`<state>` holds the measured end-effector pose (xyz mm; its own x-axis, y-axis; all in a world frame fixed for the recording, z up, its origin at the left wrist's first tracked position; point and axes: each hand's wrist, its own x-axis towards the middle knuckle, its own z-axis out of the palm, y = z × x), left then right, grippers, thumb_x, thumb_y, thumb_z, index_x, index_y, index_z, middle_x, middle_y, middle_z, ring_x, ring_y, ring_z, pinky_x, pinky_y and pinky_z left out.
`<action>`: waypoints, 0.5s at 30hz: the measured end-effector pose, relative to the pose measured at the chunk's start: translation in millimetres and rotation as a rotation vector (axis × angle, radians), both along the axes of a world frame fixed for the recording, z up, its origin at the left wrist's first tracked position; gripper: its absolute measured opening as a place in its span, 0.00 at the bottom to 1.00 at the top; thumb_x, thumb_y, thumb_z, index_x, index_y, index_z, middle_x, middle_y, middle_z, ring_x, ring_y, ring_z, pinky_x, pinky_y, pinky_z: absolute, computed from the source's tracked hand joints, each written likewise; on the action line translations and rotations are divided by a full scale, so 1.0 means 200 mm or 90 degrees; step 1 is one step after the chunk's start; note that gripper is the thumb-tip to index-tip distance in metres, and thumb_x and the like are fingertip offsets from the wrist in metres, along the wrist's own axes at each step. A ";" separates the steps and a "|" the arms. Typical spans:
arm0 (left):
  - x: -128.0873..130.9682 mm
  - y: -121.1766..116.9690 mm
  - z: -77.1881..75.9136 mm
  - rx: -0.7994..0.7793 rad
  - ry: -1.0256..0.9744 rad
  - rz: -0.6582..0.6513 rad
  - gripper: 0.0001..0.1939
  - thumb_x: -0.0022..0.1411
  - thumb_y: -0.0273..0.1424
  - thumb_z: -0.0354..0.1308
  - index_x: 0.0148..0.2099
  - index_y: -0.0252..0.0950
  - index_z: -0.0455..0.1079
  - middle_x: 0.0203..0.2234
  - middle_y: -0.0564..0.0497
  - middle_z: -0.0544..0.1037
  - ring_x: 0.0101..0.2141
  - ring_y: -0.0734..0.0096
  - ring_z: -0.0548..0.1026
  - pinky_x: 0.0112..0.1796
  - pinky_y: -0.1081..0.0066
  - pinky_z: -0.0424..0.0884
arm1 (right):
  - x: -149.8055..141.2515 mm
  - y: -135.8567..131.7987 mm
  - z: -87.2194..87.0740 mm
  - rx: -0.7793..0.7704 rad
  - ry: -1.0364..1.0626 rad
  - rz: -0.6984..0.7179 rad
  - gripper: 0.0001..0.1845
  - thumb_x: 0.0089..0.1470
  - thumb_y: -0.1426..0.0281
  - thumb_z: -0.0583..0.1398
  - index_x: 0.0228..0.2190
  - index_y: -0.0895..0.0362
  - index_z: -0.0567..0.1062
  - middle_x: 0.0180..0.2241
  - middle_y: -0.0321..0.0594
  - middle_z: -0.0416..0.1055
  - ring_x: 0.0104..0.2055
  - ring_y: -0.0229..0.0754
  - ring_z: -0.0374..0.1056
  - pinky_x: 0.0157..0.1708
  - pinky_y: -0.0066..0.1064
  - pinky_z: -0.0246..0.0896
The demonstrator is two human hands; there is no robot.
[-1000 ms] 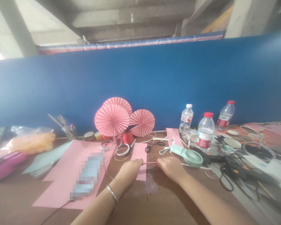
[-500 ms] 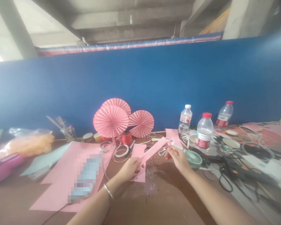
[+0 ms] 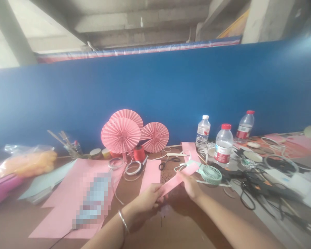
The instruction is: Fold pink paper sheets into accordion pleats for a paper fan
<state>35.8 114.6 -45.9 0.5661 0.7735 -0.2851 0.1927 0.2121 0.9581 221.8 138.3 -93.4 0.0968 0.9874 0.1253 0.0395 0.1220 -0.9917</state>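
Observation:
A narrow folded strip of pink paper (image 3: 174, 183) is held slantwise above the brown table. My left hand (image 3: 150, 196), with a silver bangle at the wrist, grips its lower left end. Farther up the strip, my right hand (image 3: 189, 186) is closed on its edge; the fingertips are partly hidden. Beneath and behind lies a flat pink paper sheet (image 3: 150, 173). Black-handled scissors (image 3: 168, 162) rest just beyond the strip. A mint green handheld fan (image 3: 209, 174) lies right of my right hand.
Round pleated pink paper fans (image 3: 123, 135) stand against the blue partition (image 3: 155, 86). Large pink sheets (image 3: 59, 211) cover the left side. Water bottles (image 3: 223, 145), a power strip and tangled black cables (image 3: 248, 193) crowd the right. A red thread spool (image 3: 139, 153) and tape rolls (image 3: 133, 168) sit mid-table.
Both hands have come lower and nearer with the pink strip. My right hand, earlier just off the strip's far end, now grips it. The scissors show more fully.

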 end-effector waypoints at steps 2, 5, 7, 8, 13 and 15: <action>-0.02 0.01 0.00 -0.017 -0.001 0.001 0.17 0.54 0.46 0.51 0.31 0.35 0.63 0.15 0.62 0.51 0.12 0.86 0.46 0.14 0.80 0.45 | 0.05 0.05 0.01 0.010 0.105 -0.073 0.20 0.47 0.53 0.55 0.17 0.56 0.65 0.15 0.34 0.61 0.19 0.38 0.59 0.21 0.29 0.56; -0.02 0.02 -0.01 -0.032 0.013 -0.001 0.17 0.54 0.45 0.52 0.31 0.35 0.63 0.15 0.62 0.52 0.12 0.86 0.47 0.14 0.80 0.43 | 0.10 0.10 0.01 0.024 0.162 -0.131 0.20 0.48 0.52 0.54 0.20 0.56 0.63 0.16 0.33 0.59 0.19 0.37 0.57 0.19 0.28 0.54; -0.02 0.03 -0.02 -0.044 0.016 0.015 0.18 0.54 0.47 0.51 0.30 0.35 0.62 0.14 0.62 0.52 0.12 0.86 0.47 0.13 0.80 0.41 | 0.11 0.10 0.02 0.053 0.191 -0.099 0.23 0.49 0.49 0.51 0.22 0.56 0.64 0.17 0.34 0.60 0.19 0.37 0.58 0.19 0.28 0.54; -0.02 0.03 -0.03 -0.055 0.005 0.030 0.19 0.54 0.48 0.51 0.31 0.35 0.62 0.14 0.63 0.52 0.12 0.86 0.46 0.13 0.80 0.40 | 0.10 0.09 0.02 0.077 0.193 -0.049 0.25 0.49 0.48 0.49 0.24 0.57 0.65 0.18 0.35 0.61 0.20 0.37 0.58 0.20 0.28 0.55; -0.01 0.02 -0.03 -0.122 -0.098 0.073 0.19 0.53 0.48 0.52 0.32 0.35 0.60 0.15 0.63 0.52 0.12 0.88 0.44 0.12 0.81 0.37 | -0.01 -0.01 0.07 0.153 0.111 0.274 0.32 0.41 0.48 0.59 0.41 0.59 0.65 0.20 0.33 0.63 0.20 0.35 0.57 0.22 0.27 0.54; 0.00 0.01 -0.03 -0.145 -0.123 0.051 0.19 0.53 0.47 0.53 0.33 0.35 0.61 0.15 0.63 0.52 0.12 0.88 0.44 0.12 0.81 0.37 | -0.06 -0.05 0.08 0.122 0.106 0.315 0.30 0.43 0.51 0.59 0.42 0.58 0.64 0.20 0.33 0.64 0.20 0.34 0.58 0.21 0.26 0.52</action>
